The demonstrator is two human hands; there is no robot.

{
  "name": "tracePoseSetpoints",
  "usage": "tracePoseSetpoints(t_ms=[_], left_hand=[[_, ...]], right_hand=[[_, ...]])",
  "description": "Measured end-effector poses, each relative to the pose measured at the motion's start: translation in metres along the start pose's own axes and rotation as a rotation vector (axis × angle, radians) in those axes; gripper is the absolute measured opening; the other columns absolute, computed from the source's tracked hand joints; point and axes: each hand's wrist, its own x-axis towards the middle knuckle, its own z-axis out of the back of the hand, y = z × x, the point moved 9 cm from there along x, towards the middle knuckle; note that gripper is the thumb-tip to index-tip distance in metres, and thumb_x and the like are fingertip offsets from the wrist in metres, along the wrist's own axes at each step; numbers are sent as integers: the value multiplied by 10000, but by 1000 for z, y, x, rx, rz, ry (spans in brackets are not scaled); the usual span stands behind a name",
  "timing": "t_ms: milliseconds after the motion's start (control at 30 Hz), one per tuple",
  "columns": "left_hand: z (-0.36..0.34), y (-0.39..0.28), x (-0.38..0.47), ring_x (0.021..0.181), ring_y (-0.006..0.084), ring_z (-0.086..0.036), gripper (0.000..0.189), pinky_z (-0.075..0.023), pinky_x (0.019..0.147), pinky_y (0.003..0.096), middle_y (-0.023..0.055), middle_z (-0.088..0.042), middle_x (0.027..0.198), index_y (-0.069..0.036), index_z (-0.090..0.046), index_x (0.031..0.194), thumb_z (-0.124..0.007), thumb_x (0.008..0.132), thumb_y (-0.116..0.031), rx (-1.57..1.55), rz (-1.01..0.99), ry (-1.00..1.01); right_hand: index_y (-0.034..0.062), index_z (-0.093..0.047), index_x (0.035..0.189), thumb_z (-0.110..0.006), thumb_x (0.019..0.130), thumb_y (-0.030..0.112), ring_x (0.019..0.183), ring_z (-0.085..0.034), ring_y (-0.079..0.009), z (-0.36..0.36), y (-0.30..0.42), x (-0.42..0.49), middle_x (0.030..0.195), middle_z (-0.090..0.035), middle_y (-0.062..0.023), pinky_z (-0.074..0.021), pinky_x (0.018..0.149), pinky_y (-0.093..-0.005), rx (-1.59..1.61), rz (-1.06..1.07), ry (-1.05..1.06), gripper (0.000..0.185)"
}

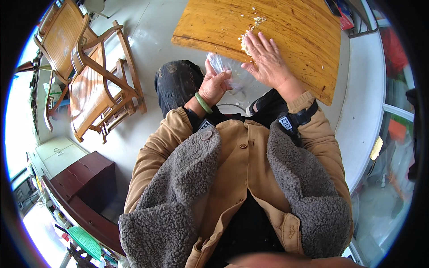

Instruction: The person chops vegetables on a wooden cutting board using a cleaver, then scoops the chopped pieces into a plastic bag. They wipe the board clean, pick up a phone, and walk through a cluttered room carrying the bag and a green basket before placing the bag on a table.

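Note:
My left hand (215,82) grips the rim of a clear plastic bag (238,75), which hangs just below the near edge of a wooden table (214,25). A green bangle (203,103) circles the left wrist. Flat on the tabletop, fingers pointing away from me, lies my right hand (266,62). Its index-finger side touches a small line of pale crumbs (244,45) near the table's edge. More pale bits (258,21) are scattered farther back on the wood. How much the bag contains is hard to see.
A wooden folding armchair (92,83) stands on the floor at the left. Dark red cabinets (82,174) and a green plastic basket (85,243) are at the lower left. Along the right runs a glass-fronted case (385,187). A red box (345,16) sits beyond the table's far right corner.

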Motion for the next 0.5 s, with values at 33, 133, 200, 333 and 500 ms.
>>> tracePoseSetpoints(t_ms=[33, 133, 200, 333, 500], left_hand=[[1, 1, 0, 1099, 255, -555, 686, -545, 837, 520, 83, -465, 1235, -278, -151, 1407, -500, 906, 34, 0, 5, -3], [4, 1, -1, 1025, 228, -566, 753, -551, 790, 538, 58, -466, 1174, -310, -117, 1421, -519, 885, 33, 0, 11, -3], [4, -1, -2, 1008, 222, -571, 759, -548, 792, 550, 54, -471, 1162, -320, -118, 1423, -517, 884, 37, 0, 1, -1], [1, 0, -5, 1022, 226, -566, 769, -537, 810, 567, 49, -469, 1167, -328, -113, 1427, -512, 882, 37, -35, 33, -10], [1, -5, -7, 1030, 214, -544, 779, -532, 823, 552, 37, -458, 1150, -320, -117, 1427, -528, 871, 40, -7, 25, -27]], right_hand=[[141, -119, 1531, -233, 926, 676, 1460, -117, -305, 0, 8, -3, 1592, -116, -75, -118, 1180, -480, -10, 1, 43, 816], [139, -125, 1531, -223, 919, 689, 1465, -86, -297, 10, 35, -14, 1594, -100, -72, -108, 1178, -489, 51, 82, 42, 828], [150, -101, 1533, -197, 907, 711, 1467, -53, -295, 9, 44, -21, 1598, -71, -65, -95, 1176, -504, 105, 119, 97, 847], [165, -67, 1533, -116, 876, 745, 1465, -28, -299, 21, 8, -13, 1597, -36, -77, -54, 1178, -507, 92, 71, -103, 878], [159, -56, 1534, -142, 862, 767, 1469, -19, -295, -6, -120, 25, 1598, -14, -75, -29, 1180, -498, 103, -265, -10, 911]])
